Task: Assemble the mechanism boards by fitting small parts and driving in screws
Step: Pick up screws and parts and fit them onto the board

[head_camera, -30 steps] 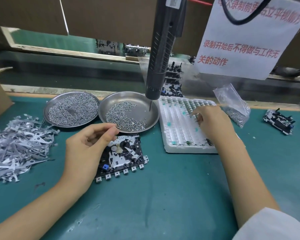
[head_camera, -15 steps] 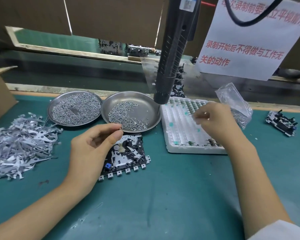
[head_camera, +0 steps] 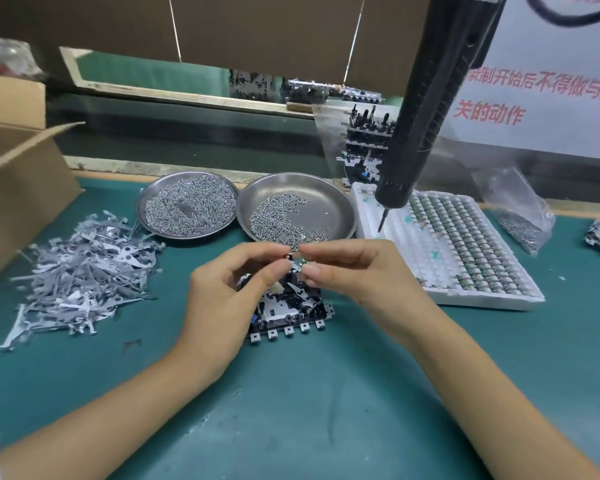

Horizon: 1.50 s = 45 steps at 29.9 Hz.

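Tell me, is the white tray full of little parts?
Partly full. The white foam tray has its right-hand rows filled with small parts, while the rows on its left side show mostly bare white pockets.

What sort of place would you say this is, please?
Most likely a factory assembly bench: a hanging electric screwdriver, two metal dishes of screws, and a mechanism board under both hands.
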Each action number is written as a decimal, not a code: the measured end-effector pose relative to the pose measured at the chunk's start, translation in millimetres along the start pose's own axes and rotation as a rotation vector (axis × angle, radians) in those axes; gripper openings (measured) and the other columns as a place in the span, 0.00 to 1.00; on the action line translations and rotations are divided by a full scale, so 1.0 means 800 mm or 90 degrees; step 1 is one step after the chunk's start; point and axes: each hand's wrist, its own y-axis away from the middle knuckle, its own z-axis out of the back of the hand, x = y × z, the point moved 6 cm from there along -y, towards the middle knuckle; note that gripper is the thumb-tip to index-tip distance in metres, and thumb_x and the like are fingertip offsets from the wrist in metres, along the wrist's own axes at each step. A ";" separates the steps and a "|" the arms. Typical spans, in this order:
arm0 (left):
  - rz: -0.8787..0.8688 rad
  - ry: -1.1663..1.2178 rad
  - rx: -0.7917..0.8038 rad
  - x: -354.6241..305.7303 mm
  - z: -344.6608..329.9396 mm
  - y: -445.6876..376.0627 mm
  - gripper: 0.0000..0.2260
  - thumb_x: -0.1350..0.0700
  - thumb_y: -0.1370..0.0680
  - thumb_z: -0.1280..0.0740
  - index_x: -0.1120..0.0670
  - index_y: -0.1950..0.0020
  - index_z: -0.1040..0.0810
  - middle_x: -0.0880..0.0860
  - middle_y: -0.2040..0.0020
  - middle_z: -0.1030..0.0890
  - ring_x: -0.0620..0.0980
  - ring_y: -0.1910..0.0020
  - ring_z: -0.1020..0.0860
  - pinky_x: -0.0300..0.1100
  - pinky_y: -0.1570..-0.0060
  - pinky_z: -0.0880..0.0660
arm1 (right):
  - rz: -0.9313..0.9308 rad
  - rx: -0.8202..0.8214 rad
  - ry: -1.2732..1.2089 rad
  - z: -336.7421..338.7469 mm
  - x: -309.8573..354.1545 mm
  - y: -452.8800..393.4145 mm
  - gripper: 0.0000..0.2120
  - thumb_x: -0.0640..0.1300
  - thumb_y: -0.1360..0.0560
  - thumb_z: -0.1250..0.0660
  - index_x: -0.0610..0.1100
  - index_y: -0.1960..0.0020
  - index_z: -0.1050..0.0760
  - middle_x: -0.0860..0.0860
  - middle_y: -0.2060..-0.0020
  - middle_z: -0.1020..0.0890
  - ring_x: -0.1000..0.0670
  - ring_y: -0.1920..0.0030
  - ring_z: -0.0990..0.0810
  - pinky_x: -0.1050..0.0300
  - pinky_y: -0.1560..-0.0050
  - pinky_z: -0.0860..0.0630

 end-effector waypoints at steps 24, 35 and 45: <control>-0.053 -0.084 0.037 -0.005 -0.001 0.000 0.05 0.54 0.30 0.28 0.50 0.55 0.17 0.47 0.58 0.17 0.45 0.55 0.20 0.38 0.52 0.25 | 0.058 -0.021 0.022 -0.008 -0.001 0.002 0.09 0.38 0.31 0.27 0.41 0.51 0.18 0.46 0.58 0.14 0.51 0.57 0.15 0.61 0.55 0.21; -0.114 -0.192 0.068 -0.015 0.006 -0.001 0.11 0.50 0.32 0.29 0.44 0.51 0.22 0.46 0.59 0.23 0.41 0.57 0.24 0.29 0.53 0.30 | 0.121 0.020 0.106 -0.013 0.008 0.005 0.07 0.35 0.31 0.27 0.44 0.54 0.16 0.48 0.58 0.14 0.52 0.58 0.16 0.60 0.53 0.20; -0.064 -0.222 0.114 -0.005 0.029 -0.001 0.09 0.50 0.28 0.31 0.44 0.49 0.21 0.43 0.55 0.19 0.38 0.55 0.23 0.29 0.50 0.30 | 0.282 0.016 0.419 -0.025 0.002 0.020 0.08 0.35 0.32 0.25 0.44 0.55 0.15 0.54 0.58 0.16 0.55 0.54 0.20 0.59 0.49 0.25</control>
